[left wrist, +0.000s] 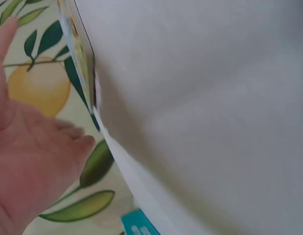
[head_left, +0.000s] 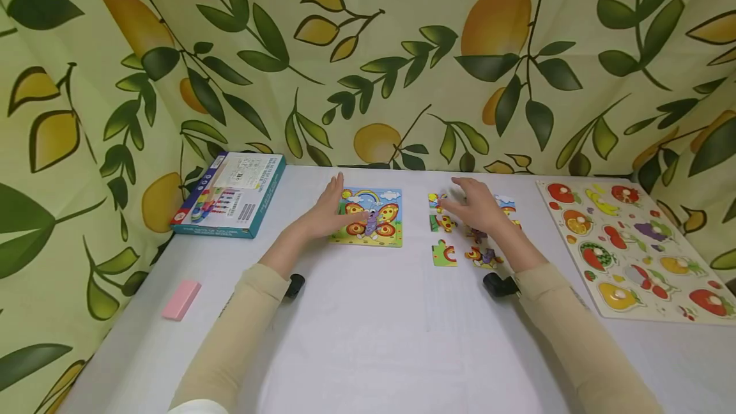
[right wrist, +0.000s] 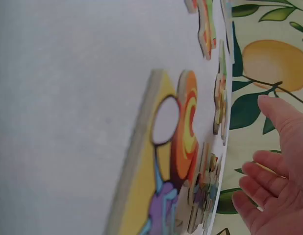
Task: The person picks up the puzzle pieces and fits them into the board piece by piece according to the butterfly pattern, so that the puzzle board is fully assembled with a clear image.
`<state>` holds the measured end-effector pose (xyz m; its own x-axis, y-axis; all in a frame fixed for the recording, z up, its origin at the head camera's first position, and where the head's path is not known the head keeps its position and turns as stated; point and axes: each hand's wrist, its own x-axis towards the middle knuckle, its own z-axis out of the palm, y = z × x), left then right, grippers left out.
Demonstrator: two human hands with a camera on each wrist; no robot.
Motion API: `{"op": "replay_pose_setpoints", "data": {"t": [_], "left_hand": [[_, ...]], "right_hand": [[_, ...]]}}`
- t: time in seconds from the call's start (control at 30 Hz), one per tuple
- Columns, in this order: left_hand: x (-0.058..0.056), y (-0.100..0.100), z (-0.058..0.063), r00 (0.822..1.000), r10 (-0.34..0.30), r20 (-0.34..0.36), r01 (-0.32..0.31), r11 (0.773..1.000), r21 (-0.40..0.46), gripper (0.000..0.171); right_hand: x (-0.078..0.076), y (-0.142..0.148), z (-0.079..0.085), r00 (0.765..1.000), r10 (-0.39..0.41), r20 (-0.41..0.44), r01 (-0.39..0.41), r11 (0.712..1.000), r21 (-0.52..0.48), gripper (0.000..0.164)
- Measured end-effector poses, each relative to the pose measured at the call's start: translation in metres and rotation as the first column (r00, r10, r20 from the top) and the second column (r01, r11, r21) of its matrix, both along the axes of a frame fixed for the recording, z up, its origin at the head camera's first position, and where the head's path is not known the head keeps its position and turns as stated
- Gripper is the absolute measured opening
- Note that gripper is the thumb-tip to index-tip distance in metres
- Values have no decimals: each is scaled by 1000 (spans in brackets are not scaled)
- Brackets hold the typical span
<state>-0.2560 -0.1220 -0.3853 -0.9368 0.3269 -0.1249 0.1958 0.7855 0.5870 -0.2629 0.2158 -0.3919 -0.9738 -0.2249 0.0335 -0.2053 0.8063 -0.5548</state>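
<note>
A square butterfly picture point(head_left: 376, 235) lies on the white table, with a rainbow at its top. My left hand point(head_left: 329, 213) is at its left side, fingers extended and the thumb across the picture; the left wrist view shows this hand point(left wrist: 34, 161) with nothing in its palm. To the right lie several cut butterfly puzzle pieces, among them a green one point(head_left: 443, 255) and a purple-and-yellow one point(head_left: 484, 258). Over the rear pieces hovers my right hand point(head_left: 474, 206), partly hiding them. In the right wrist view that hand point(right wrist: 276, 191) is loosely spread beyond a yellow-and-orange piece point(right wrist: 164, 156).
At the back left lies a flat blue-edged box point(head_left: 232, 193). A pink block point(head_left: 181, 300) is near the left edge. On the right stretches a large fruit puzzle board point(head_left: 638, 260). A leaf-and-fruit patterned curtain point(head_left: 414, 114) borders the table's back and sides.
</note>
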Motion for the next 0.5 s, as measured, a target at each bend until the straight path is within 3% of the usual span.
{"op": "replay_pose_setpoints", "data": {"t": [0.27, 0.5], "left_hand": [[0, -25, -8, 983, -69, 169, 73, 997, -19, 114], [2, -29, -7, 977, -107, 183, 118, 992, -50, 112]], "right_hand": [[-16, -3, -5, 998, 50, 28, -52, 995, 79, 60], [-22, -6, -2, 994, 21, 111, -31, 996, 89, 54]]}}
